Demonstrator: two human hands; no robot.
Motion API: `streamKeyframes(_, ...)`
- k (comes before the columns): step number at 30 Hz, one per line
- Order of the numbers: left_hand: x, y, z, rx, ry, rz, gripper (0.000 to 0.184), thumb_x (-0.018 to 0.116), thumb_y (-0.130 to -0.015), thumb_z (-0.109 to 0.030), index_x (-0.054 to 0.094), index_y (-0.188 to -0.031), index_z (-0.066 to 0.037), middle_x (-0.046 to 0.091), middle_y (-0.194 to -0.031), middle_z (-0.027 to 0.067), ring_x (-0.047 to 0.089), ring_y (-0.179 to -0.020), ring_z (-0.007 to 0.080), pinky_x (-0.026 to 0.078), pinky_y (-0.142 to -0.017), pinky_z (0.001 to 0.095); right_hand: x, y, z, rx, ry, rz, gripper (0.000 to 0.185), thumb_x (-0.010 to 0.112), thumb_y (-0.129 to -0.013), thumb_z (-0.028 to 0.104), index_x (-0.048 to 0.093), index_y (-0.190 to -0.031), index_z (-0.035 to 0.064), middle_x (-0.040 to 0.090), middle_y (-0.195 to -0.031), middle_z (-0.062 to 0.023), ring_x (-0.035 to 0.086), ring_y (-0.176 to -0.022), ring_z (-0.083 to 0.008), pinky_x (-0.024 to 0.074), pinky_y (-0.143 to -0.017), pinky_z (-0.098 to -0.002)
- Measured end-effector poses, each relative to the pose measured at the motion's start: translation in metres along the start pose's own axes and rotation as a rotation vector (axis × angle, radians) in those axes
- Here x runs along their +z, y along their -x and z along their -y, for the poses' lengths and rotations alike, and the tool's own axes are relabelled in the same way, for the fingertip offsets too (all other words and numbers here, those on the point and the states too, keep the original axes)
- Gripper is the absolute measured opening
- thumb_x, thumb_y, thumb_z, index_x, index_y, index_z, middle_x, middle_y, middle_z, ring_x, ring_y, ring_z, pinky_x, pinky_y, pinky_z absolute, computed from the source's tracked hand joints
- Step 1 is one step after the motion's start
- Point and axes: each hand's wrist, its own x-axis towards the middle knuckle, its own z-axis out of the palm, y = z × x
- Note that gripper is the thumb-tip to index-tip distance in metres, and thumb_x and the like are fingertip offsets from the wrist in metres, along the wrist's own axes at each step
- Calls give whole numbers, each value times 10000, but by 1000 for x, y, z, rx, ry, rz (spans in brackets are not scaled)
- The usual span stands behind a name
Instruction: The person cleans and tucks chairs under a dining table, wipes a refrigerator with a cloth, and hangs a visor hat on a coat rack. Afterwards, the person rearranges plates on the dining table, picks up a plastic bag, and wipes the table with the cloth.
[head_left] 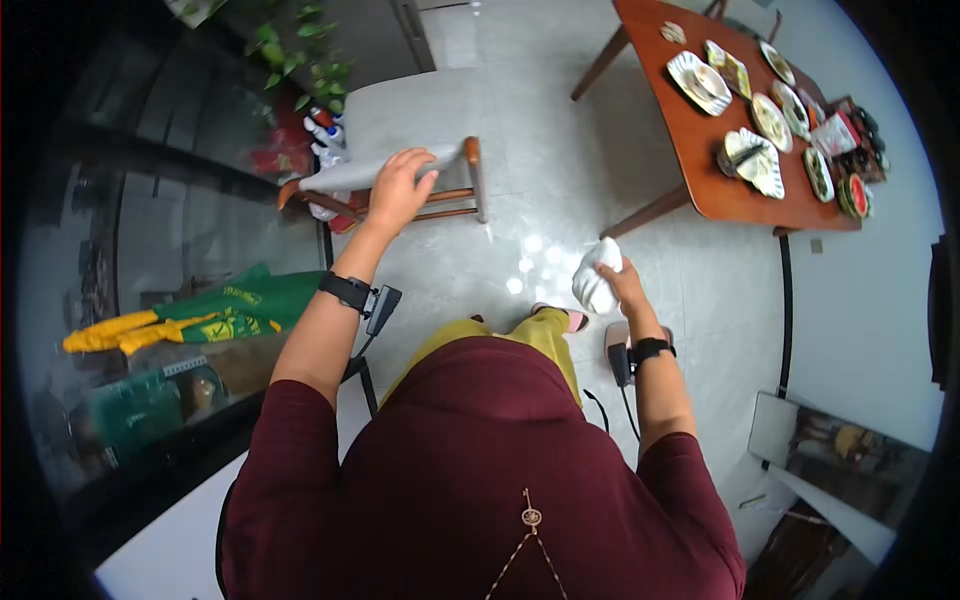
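My left hand point(400, 190) is at the top of a chair's backrest point(350, 176), its fingers apart and reaching over the pale padded rail. Whether the palm presses on the rail is hard to tell. In my right hand point(625, 285) is a bunched white cloth point(597, 277), held out over the floor near a leg of the wooden table. Dark straps with small devices sit on both wrists.
A wooden table point(700, 190) at the upper right bears several plates of food. The chair seat point(410, 110) stands beyond its backrest. Bottles point(325, 135) and a leafy plant point(300, 50) are left of it. Green and yellow fabric point(230, 310) lies at the left.
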Motion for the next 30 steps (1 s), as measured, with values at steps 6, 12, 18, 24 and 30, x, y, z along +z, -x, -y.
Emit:
streamKeyframes(6, -109, 81, 114, -201, -232, -204, 266, 627, -756, -191, 615, -983, -52, 599, -1077, 122, 518, -1060, 300, 396, -928, 392, 132, 14, 105, -172, -45, 195, 540, 711, -764, 273, 497, -1151, -37, 610, -1003, -105, 590, -871, -184, 482, -768, -313)
streamKeyframes(12, -161, 125, 218, -596, -390, -185, 417, 620, -776, -315, 586, -1089, -42, 573, -1138, 149, 496, -1091, 322, 374, -953, 398, 206, 17, 180, -196, 188, 269, 545, 704, -768, 308, 506, -1153, -24, 615, -1000, -110, 585, -887, -185, 470, -785, -317)
streamKeyframes(18, -163, 111, 292, -914, -283, -44, 546, 577, -803, -420, 545, -1179, -25, 549, -1185, 195, 505, -1099, 351, 378, -955, 415, 225, -61, 226, -279, 354, 278, 550, 702, -765, 334, 517, -1142, -20, 621, -995, -133, 592, -895, -207, 468, -793, -334)
streamKeyframes(24, -167, 33, 315, -1196, 257, 85, 489, 551, -829, -486, 591, -1049, -50, 585, -825, 48, 519, -631, 123, 415, -558, 281, 257, -173, 267, -164, 687, 323, 839, 596, -731, 612, 472, -1216, -62, 587, -1087, -255, 594, -994, -321, 478, -805, -392)
streamKeyframes(30, -161, -1, 379, -1362, 378, 364, 432, 533, -860, -449, 560, -1037, -55, 574, -773, 59, 575, -539, 157, 451, -443, 284, 303, -213, 291, -122, 765, 454, 1005, 617, -669, 671, 397, -1252, -118, 546, -1137, -294, 570, -1039, -351, 456, -872, -371)
